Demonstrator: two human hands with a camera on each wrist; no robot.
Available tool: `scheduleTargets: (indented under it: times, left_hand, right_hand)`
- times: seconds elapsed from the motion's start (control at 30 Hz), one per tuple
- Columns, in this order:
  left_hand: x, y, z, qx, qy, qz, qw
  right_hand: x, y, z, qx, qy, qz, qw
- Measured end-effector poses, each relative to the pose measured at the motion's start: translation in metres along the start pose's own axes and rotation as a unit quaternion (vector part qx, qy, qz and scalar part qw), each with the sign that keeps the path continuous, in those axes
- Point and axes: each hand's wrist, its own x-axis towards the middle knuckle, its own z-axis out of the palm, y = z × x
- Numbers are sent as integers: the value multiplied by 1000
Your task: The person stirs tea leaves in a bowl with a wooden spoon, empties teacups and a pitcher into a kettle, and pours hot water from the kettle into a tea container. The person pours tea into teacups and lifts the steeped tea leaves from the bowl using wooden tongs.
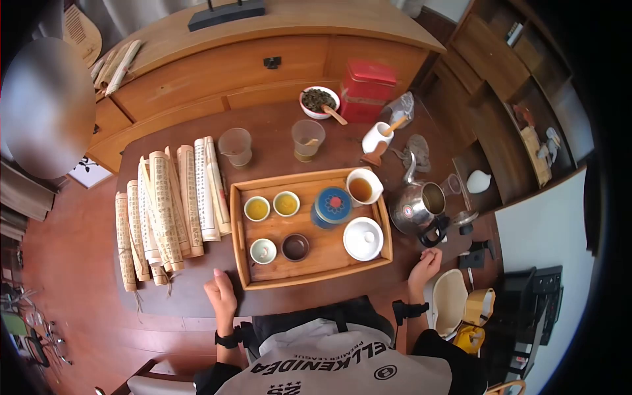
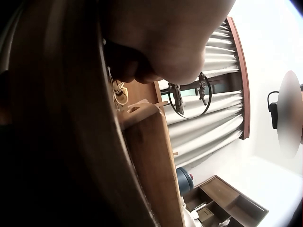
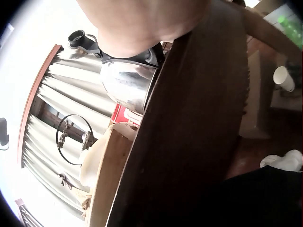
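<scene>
My left hand (image 1: 221, 293) rests at the table's front edge, left of the wooden tray (image 1: 316, 278), fingers loosely curled around nothing. Across the tray my right hand (image 1: 424, 266) lies at the edge, likewise loosely curled, just in front of the steel kettle (image 1: 408, 209) and its black handle. On the tray are two cups of yellow tea (image 1: 257, 209), a pale cup (image 1: 263, 251), a dark brown cup (image 1: 295, 247), a blue-lidded jar (image 1: 331, 206), a white pitcher (image 1: 376, 186) of amber tea and a white lidded bowl (image 1: 363, 239). Both wrist views show the hands close over the tabletop.
Several rolled paper scrolls (image 1: 164, 210) cover the table's left side. Behind the tray stand two glasses (image 1: 236, 146), a bowl of tea leaves (image 1: 320, 103), a red box (image 1: 370, 89) and a white holder (image 1: 376, 137). The kettle's lid (image 1: 465, 218) lies beside the kettle.
</scene>
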Motion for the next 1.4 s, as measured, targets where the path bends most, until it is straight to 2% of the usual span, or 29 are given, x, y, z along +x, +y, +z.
scheduleTargets:
  times: [0.07,0.13,0.2,0.27,0.33,0.4,0.47,0.53,0.57,0.67,0.73,0.8,0.87,0.93,1.0,1.03,1.1,1.13,1.2,1.33,1.37,1.4]
  left_hand:
    - [2,1,0,-57,27,-13,998]
    - [9,6,-3,-37,30,-24,999]
    - [29,37,-9,51,-8,57,997]
    - [63,74,-10,177,-44,164,970]
    - [100,109,-1,203,-67,188,959]
    - [143,121,15,173,-46,208,962]
    - [181,133,30,213,-40,210,953]
    - [211,126,45,286,-31,283,915]
    - [218,126,54,308,-33,257,916]
    - [233,121,72,329,-31,295,897]
    - [250,98,81,279,-51,267,921]
    - [252,92,85,262,-31,297,918]
    - [255,95,85,243,-47,310,918]
    - [251,108,80,248,-31,338,907]
    - [241,129,72,238,-48,317,917]
    - [240,131,71,236,-51,312,919]
    - [240,131,67,196,-53,314,927]
    - [239,131,65,197,-53,308,929]
    - [236,134,63,176,-28,351,919]
    - [226,145,59,166,-24,358,918]
    - [220,153,55,187,-38,332,924]
    - [217,156,54,187,-40,329,925]
  right_hand:
    - [0,2,-2,2,12,16,1000]
    - [-2,11,-6,26,-8,2,1000]
    - [0,7,-3,20,-7,2,1000]
    - [-3,-1,-3,10,-13,-7,1000]
    - [-3,2,-3,14,-10,-8,1000]
    - [-3,-6,2,18,8,1,1000]
    - [-2,-2,3,5,15,-6,1000]
    - [-2,-1,4,6,24,-9,1000]
    - [-2,-1,4,-2,17,-17,1000]
    - [-3,-2,5,-9,30,-22,999]
    - [-3,-2,0,-6,15,-9,1000]
    - [-8,-23,3,-93,16,-41,995]
    - [-16,-35,5,-66,-10,-99,993]
    - [-21,-85,21,-114,-77,-222,965]
    - [-28,-128,34,-94,-208,-170,959]
    - [-29,-146,43,-99,-211,-169,958]
    - [-27,-170,60,-140,-326,-167,920]
    - [-27,-170,65,-143,-331,-166,918]
    - [-27,-166,75,-167,-379,-162,896]
    - [-27,-158,80,-173,-370,-156,899]
    - [-26,-157,78,-175,-371,-156,899]
    - [-26,-155,77,-157,-331,-145,919]
